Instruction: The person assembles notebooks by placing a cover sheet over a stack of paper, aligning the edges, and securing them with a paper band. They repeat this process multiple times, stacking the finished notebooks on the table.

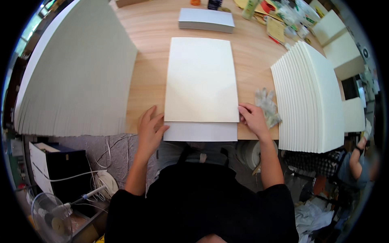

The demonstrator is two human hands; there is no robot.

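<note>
A cream sheet or thin board (201,81) lies flat on the table in front of me. Beneath it, a white sheet (200,132) sticks out on the side nearest me, reaching the table's front edge. My left hand (150,127) rests at the left side of the two, fingers spread, with fingertips by the cream sheet's lower left corner. At the opposite corner, the curled thumb and fingers of my right hand (252,118) pinch the cream sheet's right edge. A pale work glove (267,106) lies just beyond my right hand.
A tall paper stack (81,77) stands at left, and a stack of thick white folded sections (310,97) at right. Farther back sits a small white stack (206,20). Bottles, bags and scraps clutter the far right. A fan (52,218) is low at left; another person's arm (356,160) shows at right.
</note>
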